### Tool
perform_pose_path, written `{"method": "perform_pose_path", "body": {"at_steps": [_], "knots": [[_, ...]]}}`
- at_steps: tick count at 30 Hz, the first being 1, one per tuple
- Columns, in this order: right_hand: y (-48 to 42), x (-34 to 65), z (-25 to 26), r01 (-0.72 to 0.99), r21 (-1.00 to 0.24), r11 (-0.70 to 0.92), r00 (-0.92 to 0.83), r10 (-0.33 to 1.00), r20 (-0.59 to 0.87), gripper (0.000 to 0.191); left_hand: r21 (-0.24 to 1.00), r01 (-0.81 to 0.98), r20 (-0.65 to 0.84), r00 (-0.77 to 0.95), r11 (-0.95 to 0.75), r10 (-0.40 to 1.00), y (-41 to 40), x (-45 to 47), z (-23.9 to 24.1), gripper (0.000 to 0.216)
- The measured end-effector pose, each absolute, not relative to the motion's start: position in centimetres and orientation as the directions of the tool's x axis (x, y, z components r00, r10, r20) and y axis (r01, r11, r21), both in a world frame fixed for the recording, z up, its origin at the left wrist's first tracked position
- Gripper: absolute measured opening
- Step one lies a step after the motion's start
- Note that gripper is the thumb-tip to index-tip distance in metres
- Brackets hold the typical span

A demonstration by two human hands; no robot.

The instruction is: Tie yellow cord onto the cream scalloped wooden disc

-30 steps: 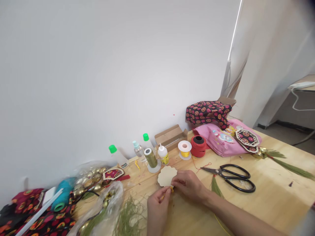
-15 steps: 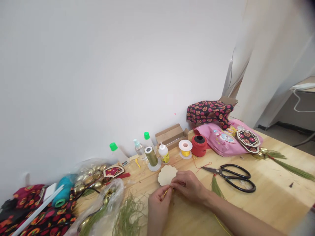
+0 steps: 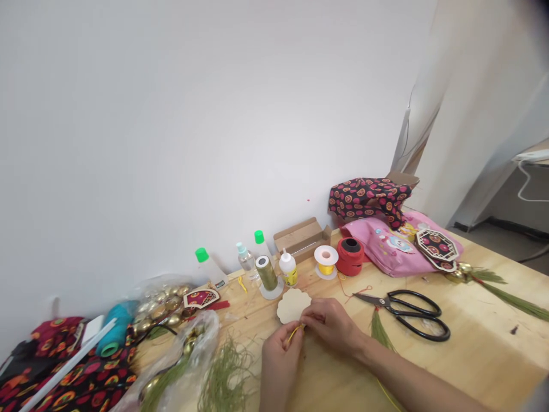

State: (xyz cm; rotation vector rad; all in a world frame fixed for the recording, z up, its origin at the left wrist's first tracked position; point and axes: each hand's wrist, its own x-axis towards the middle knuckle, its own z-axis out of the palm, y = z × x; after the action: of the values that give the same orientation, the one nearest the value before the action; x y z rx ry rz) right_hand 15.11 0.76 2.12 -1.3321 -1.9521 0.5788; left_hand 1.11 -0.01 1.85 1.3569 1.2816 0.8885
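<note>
Both my hands meet over the near middle of the table, fingertips pinched together. Between the fingers of my left hand (image 3: 281,355) runs a yellow cord (image 3: 294,333). My right hand (image 3: 332,326) pinches the same cord at the fingertips, so the exact spot it grips is partly covered. More yellow cord shows below my right forearm. Just beyond the fingers lies a cream scalloped disc (image 3: 293,305). To the right of my right hand rest black-handled scissors (image 3: 401,309), their tip near a green tassel (image 3: 381,331) with a red tie.
Along the wall stand a glue bottle (image 3: 288,269), an olive thread spool (image 3: 266,274), a yellow cord spool (image 3: 326,263) and a red roll (image 3: 349,256). Loose green threads (image 3: 227,375) and a plastic bag of gold bells (image 3: 160,303) lie left. A pink bag (image 3: 390,249) lies right.
The view has shifted slightly, so everything sits a little further right. My fingers stay pinched together, and a bit more of the yellow cord shows between them.
</note>
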Motion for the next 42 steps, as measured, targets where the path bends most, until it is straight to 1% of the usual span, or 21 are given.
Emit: {"method": "perform_pose_path", "body": {"at_steps": [5, 7, 13, 16, 19, 25, 33, 37, 42], "knots": [[0.5, 15.0, 2.1, 0.585, -0.69, 0.426, -0.281, 0.905, 0.32, 0.021, 0.928, 0.37, -0.086, 0.134, 0.03, 0.987, -0.2, 1.2, 2.1, 0.028], [0.6, 15.0, 2.1, 0.599, -0.677, 0.427, -0.282, 0.904, 0.32, 0.021, 0.921, 0.389, -0.088, 0.129, 0.031, 0.988, -0.1, 1.2, 2.0, 0.03], [0.7, 15.1, 2.2, 0.636, -0.666, 0.39, -0.25, 0.921, 0.3, 0.019, 0.939, 0.341, -0.082, 0.106, 0.041, 0.991, 0.0, 1.2, 1.3, 0.03], [0.6, 15.1, 2.3, 0.622, -0.679, 0.389, -0.254, 0.921, 0.295, 0.019, 0.968, 0.247, -0.068, 0.093, 0.043, 0.993, 0.0, 1.2, 1.2, 0.028], [0.6, 15.2, 2.3, 0.621, -0.679, 0.391, -0.261, 0.92, 0.292, 0.019, 0.981, 0.178, -0.097, 0.085, 0.08, 0.992, 0.0, 1.0, 1.1, 0.027], [0.5, 15.2, 2.3, 0.627, -0.668, 0.4, -0.274, 0.916, 0.292, 0.02, 0.967, 0.232, -0.124, 0.075, 0.103, 0.989, 0.1, 0.4, 1.1, 0.027], [0.5, 15.2, 2.3, 0.629, -0.673, 0.388, -0.261, 0.921, 0.288, 0.02, 0.966, 0.23, -0.15, 0.13, 0.117, 0.98, 0.0, 0.6, 1.7, 0.024], [0.4, 15.2, 2.2, 0.622, -0.676, 0.394, -0.258, 0.919, 0.298, 0.018, 0.966, 0.232, -0.151, 0.165, 0.111, 0.975, -0.1, 0.7, 1.8, 0.026], [0.6, 15.3, 2.0, 0.641, -0.663, 0.387, -0.26, 0.922, 0.287, 0.019, 0.965, 0.239, -0.143, 0.15, 0.104, 0.978, 0.0, 0.7, 1.7, 0.024]]}}
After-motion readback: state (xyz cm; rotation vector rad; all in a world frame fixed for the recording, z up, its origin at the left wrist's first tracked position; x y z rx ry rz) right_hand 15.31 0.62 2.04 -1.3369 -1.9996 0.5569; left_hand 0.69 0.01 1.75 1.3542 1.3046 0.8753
